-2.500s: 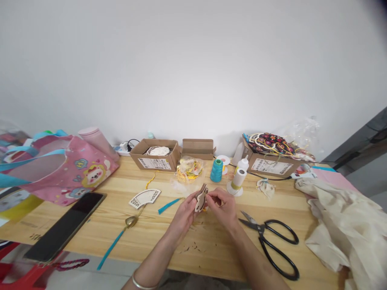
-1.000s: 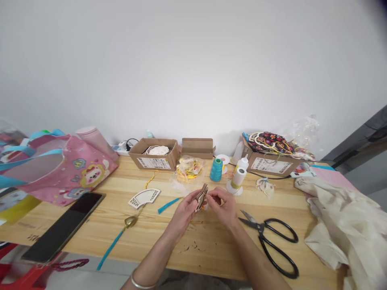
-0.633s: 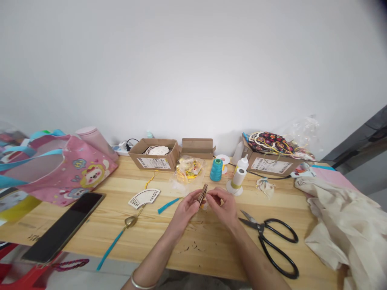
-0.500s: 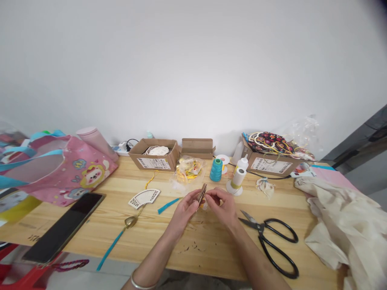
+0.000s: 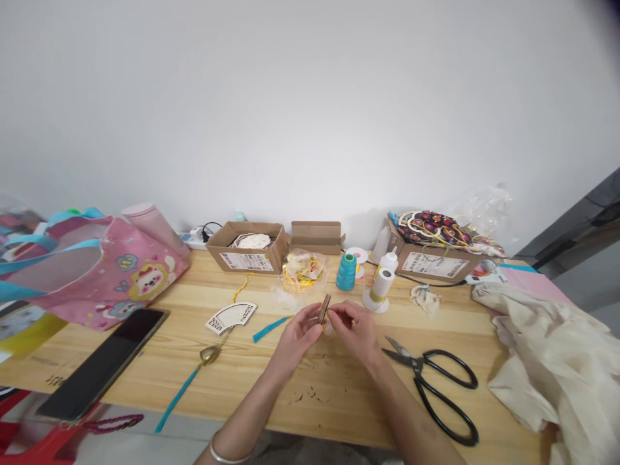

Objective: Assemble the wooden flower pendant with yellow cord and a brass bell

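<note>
Near the middle of the wooden table, my left hand (image 5: 301, 332) is closed on a small stack of thin brown pieces (image 5: 324, 309) held on edge. My right hand (image 5: 352, 328) touches the right side of that stack, its thumb and forefinger pinched together; what lies between them is too small to make out. Left of my hands lie a blue tassel (image 5: 270, 329) and a fan-shaped pale wooden piece (image 5: 232, 317) with a yellow cord, joined to a gold bead (image 5: 210, 354) and another blue tassel (image 5: 178, 398).
Black-handled scissors (image 5: 419, 365) lie open at right, beside crumpled cream cloth (image 5: 557, 361). Behind stand a teal thread cone (image 5: 346, 272), a white spool (image 5: 382, 285), a glue bottle (image 5: 389, 261) and cardboard boxes (image 5: 249, 261). A phone (image 5: 104, 361) and pink bag (image 5: 113, 271) are at left.
The brown stack has tilted slightly between my hands, and the fingers of my left hand have shifted a little around it. Everything else on the table is unchanged.
</note>
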`<state>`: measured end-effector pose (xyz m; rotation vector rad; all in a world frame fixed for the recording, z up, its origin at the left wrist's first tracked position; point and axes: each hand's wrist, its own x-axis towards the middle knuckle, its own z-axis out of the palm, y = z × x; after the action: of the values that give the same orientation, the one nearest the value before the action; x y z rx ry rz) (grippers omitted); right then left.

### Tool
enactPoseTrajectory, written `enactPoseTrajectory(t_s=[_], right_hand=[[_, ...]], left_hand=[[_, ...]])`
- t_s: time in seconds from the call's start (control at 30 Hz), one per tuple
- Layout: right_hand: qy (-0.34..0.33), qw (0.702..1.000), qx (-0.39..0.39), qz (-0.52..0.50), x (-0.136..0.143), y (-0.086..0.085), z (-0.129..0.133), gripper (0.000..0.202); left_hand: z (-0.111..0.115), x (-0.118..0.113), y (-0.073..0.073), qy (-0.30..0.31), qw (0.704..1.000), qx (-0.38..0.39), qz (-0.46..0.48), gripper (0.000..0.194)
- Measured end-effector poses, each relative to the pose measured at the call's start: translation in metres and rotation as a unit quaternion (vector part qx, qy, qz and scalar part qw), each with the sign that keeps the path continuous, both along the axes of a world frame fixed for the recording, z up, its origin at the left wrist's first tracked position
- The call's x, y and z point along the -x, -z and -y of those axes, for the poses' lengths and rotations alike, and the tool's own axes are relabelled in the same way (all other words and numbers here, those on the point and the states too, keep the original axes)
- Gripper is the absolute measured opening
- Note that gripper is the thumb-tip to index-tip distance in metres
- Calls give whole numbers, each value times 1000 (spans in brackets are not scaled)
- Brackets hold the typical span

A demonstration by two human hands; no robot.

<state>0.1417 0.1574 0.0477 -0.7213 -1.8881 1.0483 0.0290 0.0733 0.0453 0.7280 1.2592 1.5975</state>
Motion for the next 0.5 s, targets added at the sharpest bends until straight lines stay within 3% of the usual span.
enactPoseTrajectory(t_s=[0.27, 0.5], right_hand=[[-22, 998, 53, 9, 1, 5, 0, 19], [0, 999, 43, 11, 2, 5, -1, 18]], left_hand=[[0, 2, 3, -3, 1000, -7, -9, 43], [-2, 2, 3, 2, 1000, -2, -16, 46]])
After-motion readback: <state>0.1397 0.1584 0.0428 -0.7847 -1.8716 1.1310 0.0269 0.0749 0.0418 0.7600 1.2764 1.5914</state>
